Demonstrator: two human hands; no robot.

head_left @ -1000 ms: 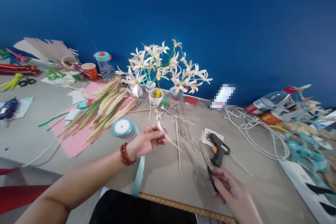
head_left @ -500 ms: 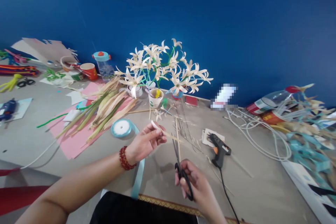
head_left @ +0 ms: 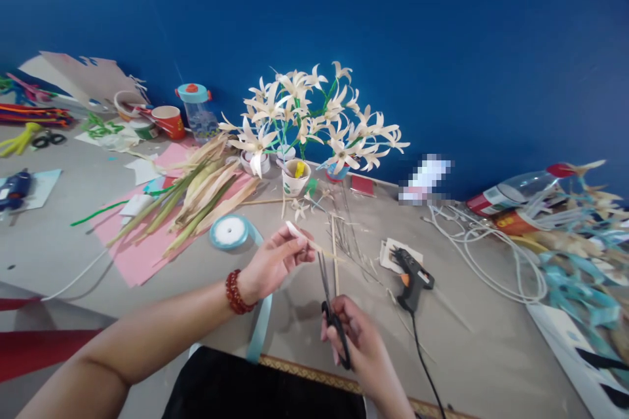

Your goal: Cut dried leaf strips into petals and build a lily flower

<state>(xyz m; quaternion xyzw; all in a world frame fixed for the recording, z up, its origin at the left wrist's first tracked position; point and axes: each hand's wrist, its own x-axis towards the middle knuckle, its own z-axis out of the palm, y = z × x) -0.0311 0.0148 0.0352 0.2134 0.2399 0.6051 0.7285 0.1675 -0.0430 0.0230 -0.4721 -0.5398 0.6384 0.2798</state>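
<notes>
My left hand (head_left: 282, 258), a red beaded bracelet at its wrist, pinches a pale strip (head_left: 295, 232) that looks like dried husk. The strip's thin end reaches out to the right past my fingertips. Black-handled scissors (head_left: 335, 334) are held in my right hand (head_left: 356, 337), their blades pointing up and away, close to the strip's thin end. Whether the blades touch the strip I cannot tell. A thin stick (head_left: 335, 249) lies on the table just beyond the blades. Beside my left hand sits a roll of light blue ribbon (head_left: 228, 232), its loose tail running under my wrist.
Cream husk flowers (head_left: 299, 111) stand in cups at the back by the blue wall. Dried husks (head_left: 211, 190) lie on pink paper (head_left: 130, 255) at left. A black glue gun (head_left: 411, 278) with a cord rests at right, near a white cable (head_left: 486, 268) and a plastic bottle (head_left: 515, 186).
The scissors and my right hand have shifted slightly left, bringing the blades nearer to my left hand. My left hand still holds the strip. The whole view has moved a little.
</notes>
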